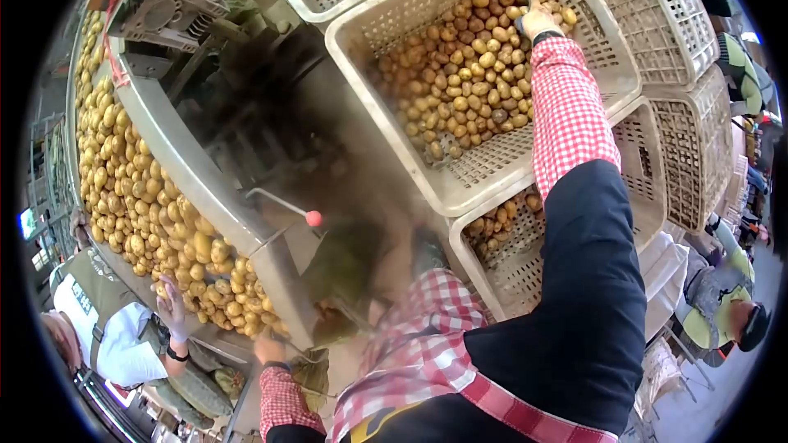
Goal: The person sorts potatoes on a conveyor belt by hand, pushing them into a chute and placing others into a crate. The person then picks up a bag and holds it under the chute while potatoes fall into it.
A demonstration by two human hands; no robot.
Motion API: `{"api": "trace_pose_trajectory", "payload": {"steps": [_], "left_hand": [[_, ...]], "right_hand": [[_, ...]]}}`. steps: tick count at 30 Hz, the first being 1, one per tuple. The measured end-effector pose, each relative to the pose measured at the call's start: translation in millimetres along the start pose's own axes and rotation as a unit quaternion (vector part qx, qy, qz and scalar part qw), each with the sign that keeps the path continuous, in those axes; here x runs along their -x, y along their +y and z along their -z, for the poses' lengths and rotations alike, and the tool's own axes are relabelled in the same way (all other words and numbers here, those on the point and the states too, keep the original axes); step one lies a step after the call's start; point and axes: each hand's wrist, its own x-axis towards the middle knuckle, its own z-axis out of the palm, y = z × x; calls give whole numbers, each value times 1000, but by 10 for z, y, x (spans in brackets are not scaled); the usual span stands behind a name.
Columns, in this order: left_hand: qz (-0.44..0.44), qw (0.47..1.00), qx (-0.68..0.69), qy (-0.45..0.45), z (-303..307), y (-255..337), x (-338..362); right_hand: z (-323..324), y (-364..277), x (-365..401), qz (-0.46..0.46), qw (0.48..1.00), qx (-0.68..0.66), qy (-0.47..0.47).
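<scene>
My right hand (538,19) is stretched far forward into a pale plastic crate (484,189). Its fingers look spread, right at the heap of small potatoes (476,74) near the crate's far end. My left hand (269,348) is low in the view at the near end of a metal sorting table (190,171). Its fingertips reach the edge of the potatoes (156,205) piled there and are partly hidden among them. Red checked sleeves cover both of my forearms.
A second crate (513,279) with potatoes stands below the first, and another crate (345,0) is beyond it. Stacked crates (689,139) rise at the right. A lever with a red knob (313,218) juts from the table. Across it, a person's hand (171,308) hovers by the potatoes.
</scene>
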Motion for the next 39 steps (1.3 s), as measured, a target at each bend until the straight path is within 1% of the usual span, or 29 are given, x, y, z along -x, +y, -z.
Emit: {"api": "trace_pose_trajectory", "payload": {"steps": [2,3,4,5,6,9,10,11,14,16,17,18,20,21,22,24,25,27,28,29,30,32,33,34,35,36,37,38,39], "left_hand": [[5,1000,16,-24,89,62,-30],[9,1000,-7,-12,87,83,-45],[6,1000,-5,-9,112,93,-50],[12,999,-6,-35,144,124,-77],[15,998,-7,-62,158,144,-114],[10,999,-4,-41,67,74,-174],[15,998,-8,-53,64,52,-173],[3,998,-3,-57,63,1,-170],[-28,998,27,-40,-112,-165,-192],[-48,998,33,27,-241,-236,-179],[-60,995,37,70,-339,-275,-149],[-57,998,15,-7,-201,-175,-116],[-57,998,28,-24,-242,-157,-68],[-95,993,57,37,-411,-261,-74],[-121,989,73,42,-350,-253,-50],[-165,982,72,58,-329,-246,-43],[-224,965,101,88,-443,-332,-96],[-257,957,125,57,-476,-458,-147],[-288,943,142,85,-861,-618,-332],[-330,923,188,66,-491,-641,-216],[-320,925,194,63,-343,-707,-195],[-374,866,224,246,-183,-897,-395],[-351,871,231,254,-133,-997,-587],[-306,900,168,262,-10,-1048,-637],[-271,917,97,276,60,-1068,-675],[-267,931,75,239,281,-1077,-636],[-254,947,83,175,307,-1095,-679],[-245,964,72,72,230,-1062,-831],[-236,969,2,75,301,-1002,-678]], "right_hand": [[-84,18,-36,90,991,-100,-29],[-155,-70,-39,78,992,40,-87],[-212,-162,209,127,981,120,-85],[-89,-356,451,139,960,194,-145],[-291,-400,441,192,936,191,-224],[-1664,-392,440,244,898,150,-334],[-1379,-490,1045,288,866,233,-335],[-884,-517,1506,350,862,205,-305],[-366,-365,1882,305,927,0,-218],[364,-87,2289,297,941,-99,-130],[84,406,2094,365,920,-130,64],[123,777,2102,305,937,-128,114],[225,1527,2158,173,955,-135,201],[492,1524,2574,148,971,40,185],[180,2014,2411,197,949,-46,240],[3,1858,3119,156,933,-57,319],[-80,1525,3614,222,921,-104,304],[-243,695,4597,331,892,-177,252],[-325,209,5087,374,878,-205,218],[-406,-274,5580,414,862,-233,179],[-517,-674,5818,492,826,-225,159],[-754,-1423,6162,567,792,-204,103],[-1013,-1720,6160,569,793,-202,78],[-1263,-1953,6179,546,821,-145,79],[-1455,-2113,6218,515,853,-79,32],[-1667,-2230,6295,454,890,-19,-30],[-1692,-2298,6702,418,903,89,-49],[-1622,-2389,7030,381,902,194,-61],[-1862,-2318,7032,387,909,144,-48]]}}
